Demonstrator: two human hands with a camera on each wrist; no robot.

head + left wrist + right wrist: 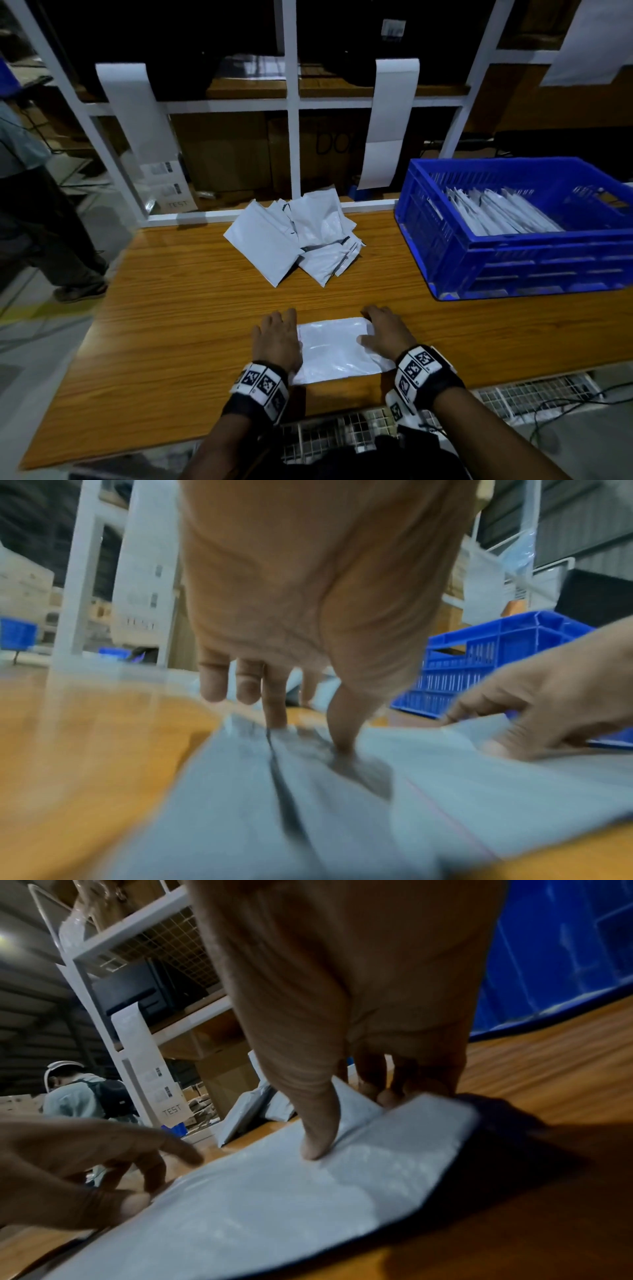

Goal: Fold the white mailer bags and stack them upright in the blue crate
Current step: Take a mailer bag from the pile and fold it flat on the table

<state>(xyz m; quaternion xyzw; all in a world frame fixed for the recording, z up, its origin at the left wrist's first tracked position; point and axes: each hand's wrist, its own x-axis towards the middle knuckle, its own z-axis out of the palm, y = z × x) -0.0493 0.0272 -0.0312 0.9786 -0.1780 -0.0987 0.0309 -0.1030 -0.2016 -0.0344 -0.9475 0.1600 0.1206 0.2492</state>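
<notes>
Mailer bag (337,349) lies flat on the desk (178,308) at its near edge, between both hands. Left hand (277,337) presses its left end with straight fingers, thumb tip down on the plastic. Right hand (385,330) pinches the right end, thumb on top and fingers curled under the raised edge. A loose pile of bags (298,236) lies further back. Right of it, the blue crate (507,270) holds bags leaning on edge.
</notes>
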